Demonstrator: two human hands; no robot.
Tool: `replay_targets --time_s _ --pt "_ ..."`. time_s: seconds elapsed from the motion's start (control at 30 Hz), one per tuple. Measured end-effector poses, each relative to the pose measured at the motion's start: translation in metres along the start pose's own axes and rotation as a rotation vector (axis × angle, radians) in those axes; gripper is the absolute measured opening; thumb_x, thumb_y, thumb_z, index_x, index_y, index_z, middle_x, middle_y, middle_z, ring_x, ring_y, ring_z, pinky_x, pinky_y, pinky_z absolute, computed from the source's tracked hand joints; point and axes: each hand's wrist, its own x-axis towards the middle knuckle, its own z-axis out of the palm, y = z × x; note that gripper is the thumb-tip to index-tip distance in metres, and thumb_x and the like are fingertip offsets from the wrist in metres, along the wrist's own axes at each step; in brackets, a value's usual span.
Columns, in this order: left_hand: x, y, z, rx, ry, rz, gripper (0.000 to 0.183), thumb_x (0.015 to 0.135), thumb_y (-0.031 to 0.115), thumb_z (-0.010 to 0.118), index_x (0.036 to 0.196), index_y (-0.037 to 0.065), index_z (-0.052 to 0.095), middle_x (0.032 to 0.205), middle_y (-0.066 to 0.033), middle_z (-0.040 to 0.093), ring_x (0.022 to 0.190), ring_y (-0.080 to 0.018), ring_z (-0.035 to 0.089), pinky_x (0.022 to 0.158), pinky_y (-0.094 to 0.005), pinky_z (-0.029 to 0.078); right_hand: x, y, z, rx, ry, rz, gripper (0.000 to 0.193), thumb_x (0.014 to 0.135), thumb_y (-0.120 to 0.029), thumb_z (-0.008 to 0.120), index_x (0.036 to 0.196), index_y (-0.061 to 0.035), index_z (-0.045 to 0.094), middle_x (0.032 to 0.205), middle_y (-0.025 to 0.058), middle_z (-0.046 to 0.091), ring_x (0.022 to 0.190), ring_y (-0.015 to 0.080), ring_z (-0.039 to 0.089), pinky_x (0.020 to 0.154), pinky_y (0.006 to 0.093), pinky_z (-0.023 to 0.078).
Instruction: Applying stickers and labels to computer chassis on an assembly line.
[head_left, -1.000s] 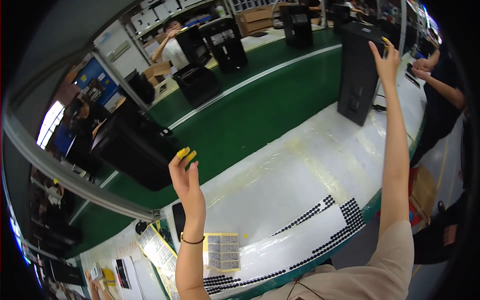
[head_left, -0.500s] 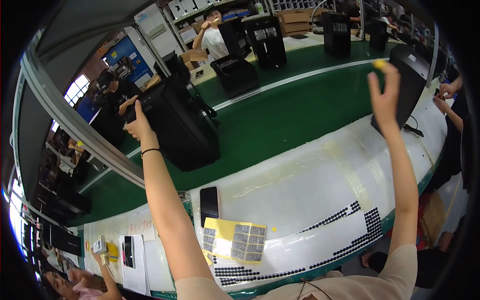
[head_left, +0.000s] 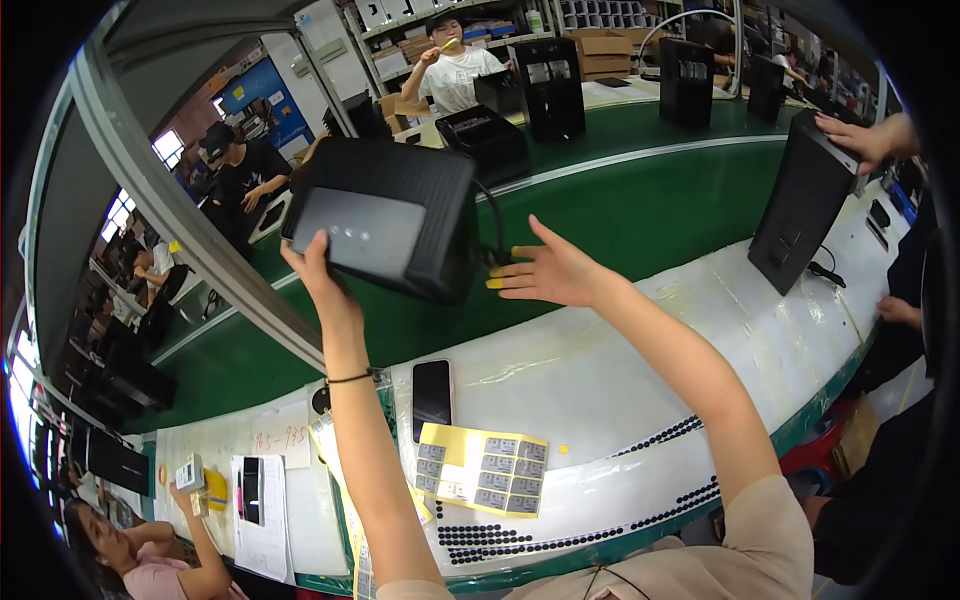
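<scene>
A black box-shaped appliance [head_left: 450,215] with a glossy grey panel [head_left: 365,225] is tilted above the green conveyor belt. My left hand [head_left: 322,275] grips its lower left edge, thumb on the panel, the other fingers hidden. My right hand [head_left: 555,272] is open, fingers spread, just right of the appliance beside its dangling black cord [head_left: 495,215]. Yellow covers sit on some of its fingertips. The fingers overlap the cord's lower part, and I cannot tell whether they touch it.
On the white bench lie a phone [head_left: 432,400], a yellow-backed label sheet [head_left: 520,475] and rows of black dots [head_left: 480,540]. A metal post [head_left: 190,210] rises at left. A co-worker's hand [head_left: 868,140] rests on another black appliance [head_left: 805,205] at right. More appliances stand along the belt.
The appliance has been tipped so its panel faces me. My right hand has swung left from the far-right appliance to this one. A co-worker's hand has come onto the right appliance.
</scene>
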Motion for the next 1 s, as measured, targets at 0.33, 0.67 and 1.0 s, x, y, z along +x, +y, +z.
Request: replay_targets --time_s 0.33,0.67,1.0 --pt "-0.113 0.02 0.029 -0.248 0.125 -0.625 0.034 0.083 0.022 0.063 0.113 0.006 0.06 0.096 -0.006 0.063 0.089 -0.0204 0.062 0.083 -0.0316 0.05 -0.021 0.059 -0.031 -0.206 -0.19 -0.153 0.051 0.1 -0.041 0.042 0.137 -0.0072 0.045 0.126 0.0067 0.056 0.114 0.0168 0.057 0.1 0.0338 0.046" --pt "-0.176 0.021 0.072 0.097 -0.431 -0.111 0.111 0.072 0.022 0.078 0.149 0.004 0.0 0.149 -0.0203 0.017 0.139 -0.0303 0.021 0.113 -0.0396 0.021 -0.064 0.011 -0.07 -0.362 0.071 -0.445 0.072 0.093 -0.063 0.038 0.135 -0.0049 0.048 0.128 0.0121 0.055 0.114 0.0217 0.057 0.094 0.0338 0.048" --pt "-0.237 0.002 0.064 0.458 -0.445 0.155 0.114 0.065 0.033 0.085 0.145 -0.001 0.012 0.148 -0.0267 0.015 0.138 -0.0431 0.017 0.113 -0.049 0.021 -0.031 0.013 -0.148 -0.307 -0.002 -0.698 0.056 0.101 -0.045 0.036 0.136 -0.0029 0.043 0.138 0.0128 0.046 0.124 0.0247 0.046 0.104 0.0365 0.037"
